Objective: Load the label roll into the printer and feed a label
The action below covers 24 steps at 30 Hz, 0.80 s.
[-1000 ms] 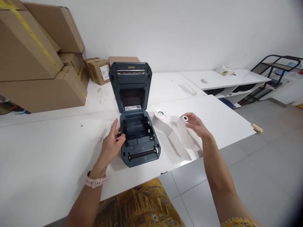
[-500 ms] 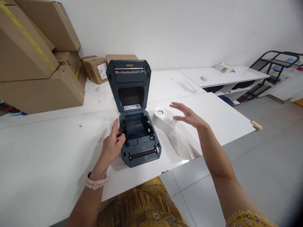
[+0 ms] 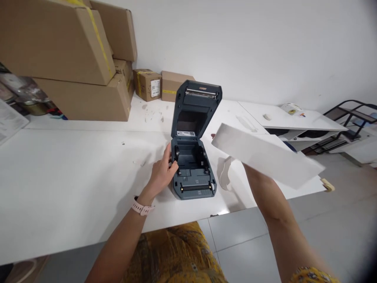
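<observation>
A dark grey label printer (image 3: 191, 184) stands on the white table with its lid (image 3: 197, 110) raised. Its roll bay lies bare between two black roll holders, and a black roller runs across the front. My left hand (image 3: 163, 169) grips the printer's left side, thumb on the rim. To the right, a wide white label strip (image 3: 262, 153) is held up in the air, slightly blurred. Behind it my right hand (image 3: 213, 136) is mostly hidden, only a fingertip showing; the label roll it holds is covered too. A curled white backing strip (image 3: 225, 177) hangs down toward the table.
Stacked cardboard boxes (image 3: 85, 98) fill the back left. Two smaller cartons, including a taped one (image 3: 147, 84), stand by the wall. At the right is a lower white shelf unit (image 3: 306, 122) bearing a small box, with a black metal frame (image 3: 350, 118) beyond it.
My right hand has picked up the label roll from the table and lifted it, its strip swinging up to the right. The view has turned left. My left hand stays on the printer.
</observation>
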Available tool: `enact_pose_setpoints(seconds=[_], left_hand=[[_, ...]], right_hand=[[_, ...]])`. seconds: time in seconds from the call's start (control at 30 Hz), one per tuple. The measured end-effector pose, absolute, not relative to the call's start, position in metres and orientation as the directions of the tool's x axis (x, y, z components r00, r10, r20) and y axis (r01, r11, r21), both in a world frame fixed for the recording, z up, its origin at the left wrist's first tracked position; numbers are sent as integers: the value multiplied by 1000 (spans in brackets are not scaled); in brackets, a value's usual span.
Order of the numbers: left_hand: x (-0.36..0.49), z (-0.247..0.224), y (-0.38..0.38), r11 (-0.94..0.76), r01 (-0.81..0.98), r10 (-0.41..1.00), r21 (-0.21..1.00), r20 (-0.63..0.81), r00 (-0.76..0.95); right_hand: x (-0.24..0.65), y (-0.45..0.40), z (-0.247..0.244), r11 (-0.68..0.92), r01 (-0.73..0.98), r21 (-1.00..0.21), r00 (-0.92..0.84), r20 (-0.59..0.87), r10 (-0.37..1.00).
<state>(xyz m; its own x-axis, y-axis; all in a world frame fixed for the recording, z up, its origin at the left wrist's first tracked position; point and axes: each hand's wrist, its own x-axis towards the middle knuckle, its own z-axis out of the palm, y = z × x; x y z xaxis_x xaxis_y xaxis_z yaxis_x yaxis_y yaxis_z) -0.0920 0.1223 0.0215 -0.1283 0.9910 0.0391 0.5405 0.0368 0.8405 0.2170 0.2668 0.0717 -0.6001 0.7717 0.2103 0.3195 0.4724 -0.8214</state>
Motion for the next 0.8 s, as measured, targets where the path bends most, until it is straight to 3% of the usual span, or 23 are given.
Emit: enact_pose_setpoints(seconds=[0.2, 0.3, 0.4, 0.47, 0.63, 0.8], left_hand=[[-92, 22, 123, 13, 590, 992, 807, 66, -111], [-93, 21, 124, 3, 597, 991, 802, 79, -111], [-94, 20, 124, 4, 592, 992, 806, 71, -104], [-93, 21, 123, 16, 589, 993, 808, 58, -107], [-92, 24, 122, 35, 597, 991, 801, 48, -122], [-92, 23, 122, 19, 591, 991, 806, 65, -120]], right_hand=[[139, 256, 119, 548, 436, -714, -755, 41, 654], [106, 241, 130, 653, 550, -521, -799, -100, 593], [92, 230, 128, 737, 591, -330, -803, -151, 576], [90, 229, 122, 749, 580, -319, -813, -178, 554], [94, 236, 110, 710, 560, -427, -828, -255, 499], [93, 242, 95, 743, 557, -372, -830, -231, 507]])
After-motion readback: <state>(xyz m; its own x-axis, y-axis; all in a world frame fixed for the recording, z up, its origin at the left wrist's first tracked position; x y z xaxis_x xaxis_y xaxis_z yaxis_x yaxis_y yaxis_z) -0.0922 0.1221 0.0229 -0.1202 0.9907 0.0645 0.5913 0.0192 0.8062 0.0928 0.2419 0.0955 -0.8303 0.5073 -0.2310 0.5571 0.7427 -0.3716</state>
